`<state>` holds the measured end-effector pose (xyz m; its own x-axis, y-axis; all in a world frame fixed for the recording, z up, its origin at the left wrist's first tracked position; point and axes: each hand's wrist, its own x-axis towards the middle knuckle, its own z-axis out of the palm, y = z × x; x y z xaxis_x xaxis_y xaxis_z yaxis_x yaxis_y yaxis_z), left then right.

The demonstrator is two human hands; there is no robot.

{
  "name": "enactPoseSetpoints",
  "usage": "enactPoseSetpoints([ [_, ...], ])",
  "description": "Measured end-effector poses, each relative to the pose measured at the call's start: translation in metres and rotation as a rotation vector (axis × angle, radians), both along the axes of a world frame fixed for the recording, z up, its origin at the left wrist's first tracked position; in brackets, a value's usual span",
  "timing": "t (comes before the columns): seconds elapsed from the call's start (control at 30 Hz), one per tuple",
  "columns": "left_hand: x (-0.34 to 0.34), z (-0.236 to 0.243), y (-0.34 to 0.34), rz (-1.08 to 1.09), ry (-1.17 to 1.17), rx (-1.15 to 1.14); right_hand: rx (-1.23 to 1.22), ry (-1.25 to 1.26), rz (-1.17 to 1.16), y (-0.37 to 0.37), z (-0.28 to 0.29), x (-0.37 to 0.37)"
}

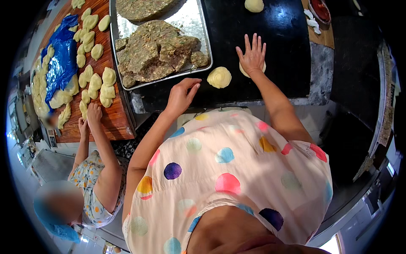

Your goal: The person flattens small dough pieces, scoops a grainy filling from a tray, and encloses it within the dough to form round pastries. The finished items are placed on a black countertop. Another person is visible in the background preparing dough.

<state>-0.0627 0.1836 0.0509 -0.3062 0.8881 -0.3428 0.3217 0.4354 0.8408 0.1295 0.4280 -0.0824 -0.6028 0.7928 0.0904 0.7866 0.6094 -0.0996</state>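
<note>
My right hand [252, 57] is open, its palm pressed flat on a piece of dough [243, 72] on the black work surface. Only the edges of that dough show beside my wrist. Left of it sits a round pale dough ball [219, 78]. My left hand [183, 94] hovers near that ball, apart from it, its fingers loosely curled and thumb drawn in; nothing visible is in it. Beyond this hand a metal tray [191, 12] carries a large mound of speckled minced filling [156, 51]. Another dough ball [254, 5] lies at the far edge.
At left, a co-worker's hands [91, 116] handle dough on a wooden table [116, 122] with several dough pieces [95, 82] and blue plastic sheeting [63, 46]. A bowl of red contents [320, 10] stands at far right beside crumpled white paper [312, 21].
</note>
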Motion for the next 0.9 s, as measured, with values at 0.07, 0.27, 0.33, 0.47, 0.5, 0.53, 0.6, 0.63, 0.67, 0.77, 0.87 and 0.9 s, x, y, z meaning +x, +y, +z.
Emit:
enactPoseSetpoints([
  [0.07, -0.003, 0.009, -0.006, 0.017, -0.021, 0.009, -0.031, 0.028, -0.012, 0.008, -0.011, -0.001],
  [0.27, 0.006, 0.006, -0.028, 0.143, -0.283, -0.08, 0.066, 0.032, -0.059, 0.014, -0.003, -0.012],
  [0.33, 0.006, 0.015, -0.021, 0.115, -0.284, -0.065, 0.054, 0.122, -0.046, 0.016, -0.005, -0.013],
  [0.47, 0.003, 0.018, -0.022, 0.123, -0.257, -0.023, 0.037, 0.098, 0.025, -0.009, 0.009, 0.023],
  [0.5, 0.007, 0.014, -0.026, 0.151, -0.32, -0.059, 0.017, 0.08, 0.011, -0.012, 0.005, 0.026],
  [0.53, 0.008, 0.009, -0.028, 0.171, -0.354, -0.04, 0.007, 0.071, -0.004, -0.009, 0.002, 0.025],
  [0.6, 0.01, 0.0, -0.031, 0.219, -0.418, 0.0, 0.005, 0.19, -0.094, 0.001, 0.002, 0.029],
  [0.63, 0.009, -0.002, -0.028, 0.224, -0.406, 0.042, -0.065, 0.292, -0.163, 0.005, 0.01, 0.035],
  [0.67, 0.011, 0.0, -0.032, 0.253, -0.388, 0.065, -0.166, 0.389, -0.216, 0.0, 0.017, 0.04],
  [0.77, 0.005, -0.009, -0.04, 0.315, -0.42, 0.064, -0.222, 0.33, -0.332, 0.0, 0.006, 0.075],
  [0.87, 0.003, -0.016, -0.032, 0.316, -0.526, 0.074, -0.748, 0.87, -0.596, 0.029, -0.042, 0.1],
  [0.9, 0.007, -0.019, -0.033, 0.328, -0.489, 0.08, -0.905, 0.655, -0.569, 0.038, -0.03, 0.091],
])
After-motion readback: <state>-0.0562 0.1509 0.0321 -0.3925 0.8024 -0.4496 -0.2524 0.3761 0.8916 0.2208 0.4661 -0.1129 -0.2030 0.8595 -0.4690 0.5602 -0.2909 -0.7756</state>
